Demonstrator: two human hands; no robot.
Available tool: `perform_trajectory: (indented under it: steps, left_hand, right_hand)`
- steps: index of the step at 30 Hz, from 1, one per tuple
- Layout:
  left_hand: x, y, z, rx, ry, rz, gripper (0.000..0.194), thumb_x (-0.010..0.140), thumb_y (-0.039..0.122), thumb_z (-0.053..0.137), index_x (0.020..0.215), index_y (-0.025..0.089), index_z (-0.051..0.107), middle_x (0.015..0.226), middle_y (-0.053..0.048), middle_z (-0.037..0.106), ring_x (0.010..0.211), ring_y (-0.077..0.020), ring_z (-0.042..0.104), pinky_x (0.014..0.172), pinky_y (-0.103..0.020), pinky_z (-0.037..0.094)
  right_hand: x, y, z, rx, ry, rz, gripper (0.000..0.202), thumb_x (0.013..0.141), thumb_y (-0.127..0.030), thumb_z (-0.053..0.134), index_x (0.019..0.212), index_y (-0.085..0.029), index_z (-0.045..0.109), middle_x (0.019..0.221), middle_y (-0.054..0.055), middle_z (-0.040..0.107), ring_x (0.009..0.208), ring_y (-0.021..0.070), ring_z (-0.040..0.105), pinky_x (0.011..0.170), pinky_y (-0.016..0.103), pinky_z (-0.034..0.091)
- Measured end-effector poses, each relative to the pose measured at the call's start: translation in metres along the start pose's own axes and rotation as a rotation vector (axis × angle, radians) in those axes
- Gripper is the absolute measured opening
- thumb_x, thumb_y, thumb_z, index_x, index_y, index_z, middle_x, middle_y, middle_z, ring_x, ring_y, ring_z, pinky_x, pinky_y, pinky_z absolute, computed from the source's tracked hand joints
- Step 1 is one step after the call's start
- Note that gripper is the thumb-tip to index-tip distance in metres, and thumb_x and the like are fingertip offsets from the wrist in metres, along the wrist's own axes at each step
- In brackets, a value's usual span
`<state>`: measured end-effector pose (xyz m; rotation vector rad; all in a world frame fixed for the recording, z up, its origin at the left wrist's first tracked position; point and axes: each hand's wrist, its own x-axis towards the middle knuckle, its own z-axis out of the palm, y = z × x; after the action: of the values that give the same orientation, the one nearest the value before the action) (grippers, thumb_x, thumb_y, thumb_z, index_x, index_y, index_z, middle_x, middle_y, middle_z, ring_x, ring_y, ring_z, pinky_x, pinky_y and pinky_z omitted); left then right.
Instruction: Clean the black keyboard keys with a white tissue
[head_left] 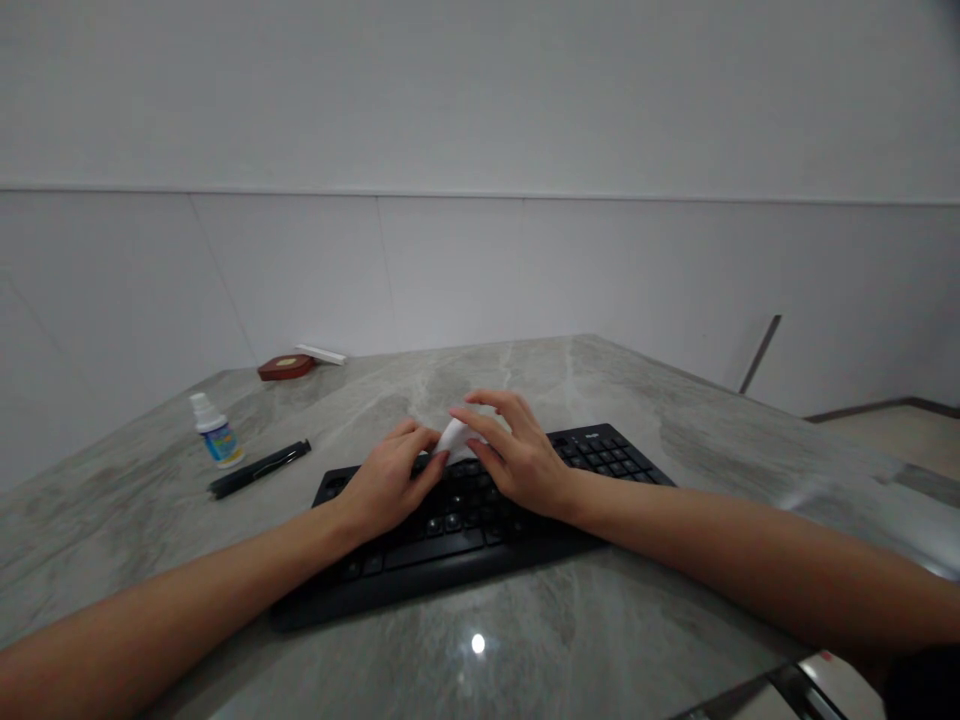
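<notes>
Two hands (386,475) (525,455), one keyboard (446,545), one tissue (454,437), one bottle (217,433), one black object (260,470), one brown object (286,368), one white strip (322,354)

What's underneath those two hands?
Underneath the left hand and right hand is a black keyboard. Some of its keys show between them, below a white piece at the fingers. The keys right behind the hands are covered, so I can't see those.

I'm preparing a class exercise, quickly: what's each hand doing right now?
Left hand: closed, pinching a white piece between thumb and fingers.
Right hand: at its other side, fingers partly spread; firm grip cannot be told.
</notes>
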<state>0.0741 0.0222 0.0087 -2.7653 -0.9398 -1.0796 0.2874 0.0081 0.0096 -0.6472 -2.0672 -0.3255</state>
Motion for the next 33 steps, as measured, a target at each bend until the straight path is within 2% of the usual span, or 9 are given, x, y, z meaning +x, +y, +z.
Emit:
perform_trajectory:
  steps: [2,5,10,13,15,19,21,25,33]
  left_hand:
    - [0.000,0.000,0.000,0.009,0.028,0.029,0.012,0.095,0.022,0.046,0.088,0.017,0.055,0.079,-0.003,0.054,0.075,-0.0172,0.054,0.070,-0.029,0.046]
    - [0.000,0.000,0.000,0.025,0.045,0.108,0.010,0.095,0.018,0.046,0.094,0.016,0.055,0.082,-0.004,0.057,0.079,-0.0183,0.054,0.073,-0.029,0.047]
    - [0.000,0.001,-0.002,0.080,0.126,0.256,0.012,0.094,0.016,0.051,0.103,0.015,0.058,0.085,-0.006,0.060,0.083,-0.0201,0.053,0.077,-0.033,0.048]
    - [-0.001,0.001,-0.004,0.080,0.147,0.308,0.016,0.092,0.011,0.052,0.104,0.016,0.060,0.089,-0.006,0.060,0.085,-0.0202,0.053,0.078,-0.034,0.048]
    - [-0.003,0.002,-0.006,0.075,0.162,0.362,0.019,0.091,0.008,0.053,0.107,0.016,0.060,0.090,-0.007,0.060,0.086,-0.0202,0.052,0.078,-0.035,0.048]
    - [-0.003,0.003,-0.008,0.079,0.187,0.454,0.025,0.092,0.009,0.054,0.115,0.018,0.060,0.094,-0.007,0.060,0.088,-0.0204,0.051,0.078,-0.036,0.049]
    - [-0.003,0.002,-0.008,0.081,0.189,0.453,0.028,0.092,0.009,0.054,0.118,0.020,0.059,0.096,-0.007,0.061,0.089,-0.0202,0.051,0.078,-0.037,0.049]
    - [-0.002,0.001,-0.006,0.072,0.188,0.396,0.028,0.092,0.008,0.053,0.118,0.019,0.058,0.098,-0.006,0.064,0.088,-0.0194,0.053,0.080,-0.037,0.049]
    - [-0.001,0.007,-0.006,0.085,0.131,0.282,0.019,0.090,0.019,0.058,0.109,0.016,0.058,0.096,-0.008,0.064,0.088,-0.0215,0.054,0.083,-0.039,0.047]
  right_hand:
    - [0.001,-0.004,-0.004,-0.041,-0.052,-0.092,0.051,0.093,-0.011,0.043,0.142,-0.024,0.036,0.137,0.013,0.046,0.128,0.0246,0.040,0.103,0.046,0.038]
    - [0.003,-0.006,-0.005,-0.056,-0.144,-0.173,0.051,0.094,-0.019,0.047,0.143,-0.015,0.034,0.139,0.017,0.046,0.130,0.0268,0.039,0.103,0.046,0.036]
    - [0.002,0.001,0.003,-0.026,-0.143,-0.068,0.044,0.092,-0.036,0.054,0.128,-0.011,0.052,0.113,0.015,0.066,0.103,0.0266,0.058,0.090,0.046,0.043]
    - [0.000,0.004,0.005,0.070,-0.158,-0.016,0.042,0.090,-0.039,0.056,0.123,-0.013,0.056,0.110,0.014,0.067,0.101,0.0261,0.060,0.089,0.044,0.044]
    - [-0.001,0.004,0.004,0.160,-0.199,-0.022,0.046,0.090,-0.040,0.056,0.127,-0.012,0.053,0.117,0.016,0.064,0.108,0.0263,0.058,0.093,0.044,0.044]
    - [-0.001,0.004,0.003,0.333,-0.310,-0.027,0.057,0.092,-0.034,0.054,0.141,-0.013,0.034,0.129,0.017,0.055,0.119,0.0245,0.052,0.098,0.042,0.043]
    - [0.000,0.005,0.004,0.373,-0.337,0.004,0.049,0.092,-0.028,0.053,0.138,-0.015,0.039,0.121,0.014,0.058,0.110,0.0225,0.055,0.094,0.040,0.045]
    - [0.001,0.005,0.006,0.348,-0.302,0.073,0.019,0.091,-0.020,0.051,0.109,-0.016,0.056,0.094,0.007,0.057,0.086,0.0187,0.053,0.079,0.034,0.047]
    - [0.001,0.007,0.006,0.277,-0.320,0.120,0.006,0.091,-0.015,0.047,0.091,-0.016,0.053,0.085,0.004,0.053,0.079,0.0168,0.050,0.072,0.029,0.043]
